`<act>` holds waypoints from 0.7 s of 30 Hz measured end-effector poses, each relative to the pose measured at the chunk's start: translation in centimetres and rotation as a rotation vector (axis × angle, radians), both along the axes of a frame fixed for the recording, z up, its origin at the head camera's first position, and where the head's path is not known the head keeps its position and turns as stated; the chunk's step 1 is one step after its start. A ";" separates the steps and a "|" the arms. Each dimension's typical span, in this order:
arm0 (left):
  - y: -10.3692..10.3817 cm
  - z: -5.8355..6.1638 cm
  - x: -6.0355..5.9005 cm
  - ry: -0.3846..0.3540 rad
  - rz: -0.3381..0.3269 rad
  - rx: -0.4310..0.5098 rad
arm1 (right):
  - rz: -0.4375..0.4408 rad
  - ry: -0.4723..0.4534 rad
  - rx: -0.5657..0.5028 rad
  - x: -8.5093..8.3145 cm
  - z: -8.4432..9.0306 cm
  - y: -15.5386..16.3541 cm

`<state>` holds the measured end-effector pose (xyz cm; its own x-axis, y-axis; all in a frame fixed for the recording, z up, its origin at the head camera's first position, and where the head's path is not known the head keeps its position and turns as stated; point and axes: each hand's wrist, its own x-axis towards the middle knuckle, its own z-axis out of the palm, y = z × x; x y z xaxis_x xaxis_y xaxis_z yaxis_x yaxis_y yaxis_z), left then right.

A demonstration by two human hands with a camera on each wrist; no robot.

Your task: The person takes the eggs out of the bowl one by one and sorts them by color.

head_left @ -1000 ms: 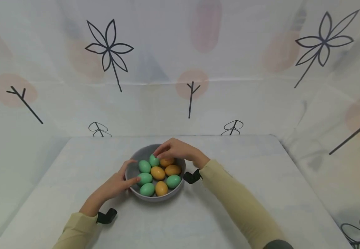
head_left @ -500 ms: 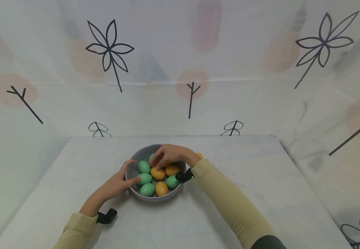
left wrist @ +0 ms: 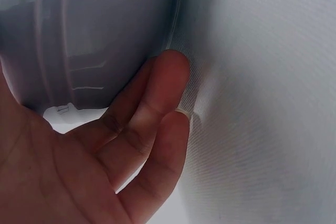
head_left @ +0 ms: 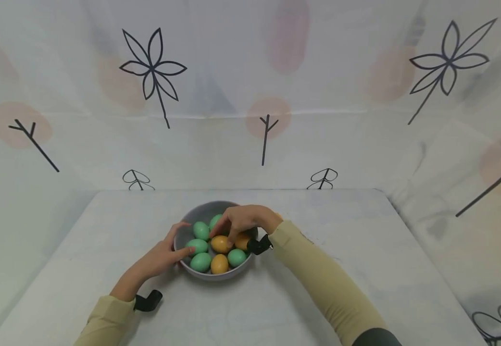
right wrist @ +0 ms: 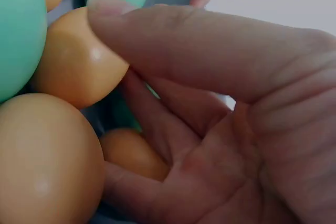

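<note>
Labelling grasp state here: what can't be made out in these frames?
- Head view: the right hand covers the far eggs in the grey bowl, so the egg count is unsure, as is whether its fingers close on the orange egg.
- Right wrist view: thumb and palm fill the frame; eggs are cut off by the edges.
- Left wrist view: only the bowl's wall and the left hand show; no eggs visible.

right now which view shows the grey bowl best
The head view: the whole grey bowl shows, eggs inside. The left wrist view shows only its outer wall against the left hand; the right wrist view shows mostly eggs, barely any bowl.
</note>
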<state>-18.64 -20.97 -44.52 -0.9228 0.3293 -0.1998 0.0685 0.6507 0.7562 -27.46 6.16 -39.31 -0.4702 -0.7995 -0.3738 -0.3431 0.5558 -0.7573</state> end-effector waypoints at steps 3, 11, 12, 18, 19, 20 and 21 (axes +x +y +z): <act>-0.2 -0.1 0.0 0.005 -0.005 0.002 | 0.017 -0.021 0.006 0.1 0.0 -0.1; -0.2 -0.4 -0.1 0.004 -0.009 0.007 | 0.056 0.027 0.036 0.4 -0.5 -0.4; -0.2 -0.4 -0.1 0.003 -0.009 0.008 | 0.046 0.028 0.033 0.4 -0.6 -0.4; -0.1 -0.2 0.0 0.011 -0.005 0.002 | 0.004 0.036 0.011 0.7 -0.6 -0.3; -0.1 -0.2 0.0 0.012 -0.004 0.000 | 0.005 0.041 0.009 0.8 -0.6 -0.3; -0.1 -0.2 0.0 0.011 -0.004 0.001 | 0.003 0.043 0.005 0.8 -0.6 -0.3; -0.1 -0.1 0.1 0.010 -0.004 0.003 | 0.004 0.048 0.003 0.8 -0.6 -0.3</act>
